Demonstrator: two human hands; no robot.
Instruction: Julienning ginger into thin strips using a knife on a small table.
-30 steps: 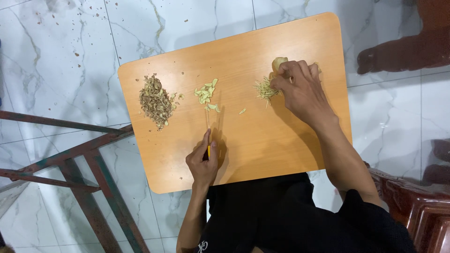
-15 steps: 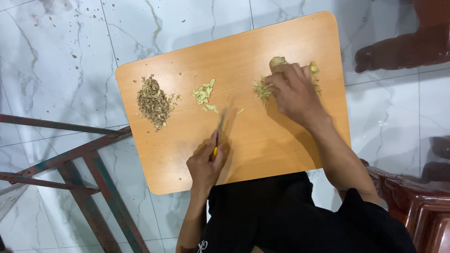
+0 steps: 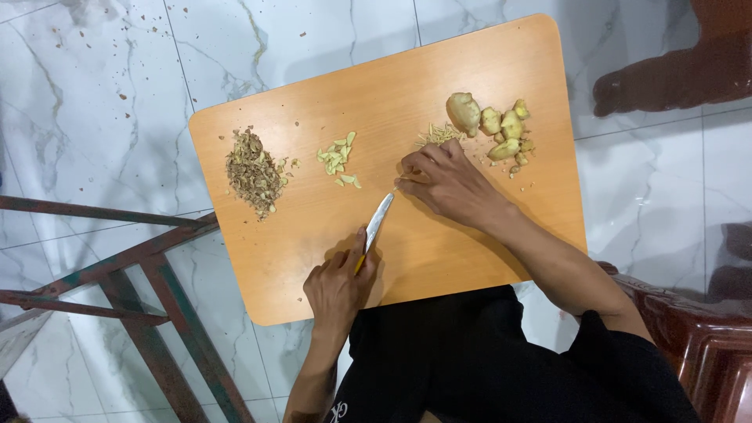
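Where right hand (image 3: 450,182) curls, pinched piece hidden; left hand (image 3: 338,286) grip clamped on knife (image 3: 376,225).

Your small wooden table (image 3: 470,258) has an orange-brown top with rounded corners and stands on a white marble-patterned tile floor (image 3: 117,102). Beyond your knife grip and to its left, a heap of brownish peelings (image 3: 252,172) lies on the wood. Straight past the grip sits a little cluster of pale yellow-green slices (image 3: 338,160). Farther off to the right of the grip are several peeled ginger pieces (image 3: 492,125), close together, with a thin scatter of fine shreds (image 3: 439,135) just beside them. Tiny crumbs dot the wood and the tiles around.
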